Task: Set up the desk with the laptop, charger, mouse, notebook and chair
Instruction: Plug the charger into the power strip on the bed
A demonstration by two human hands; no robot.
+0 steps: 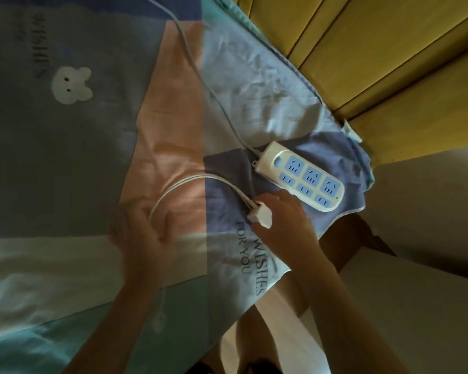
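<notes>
Right hand (284,220) pinches the white charger plug (260,217), aimed at the power strip (300,175) at two o'clock, presumably to plug in; left hand (143,233) gathers the looped cable (179,186) on the bedsheet (65,157).

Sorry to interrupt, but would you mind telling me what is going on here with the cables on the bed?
A person leans over a patchwork bedsheet. Their right hand holds a white plug close to a white and blue power strip lying on the sheet; the plug is not inserted yet. Their left hand grips the looped white cable that runs from that plug. The strip's own cord trails away up the bed. All sockets look empty.
</notes>
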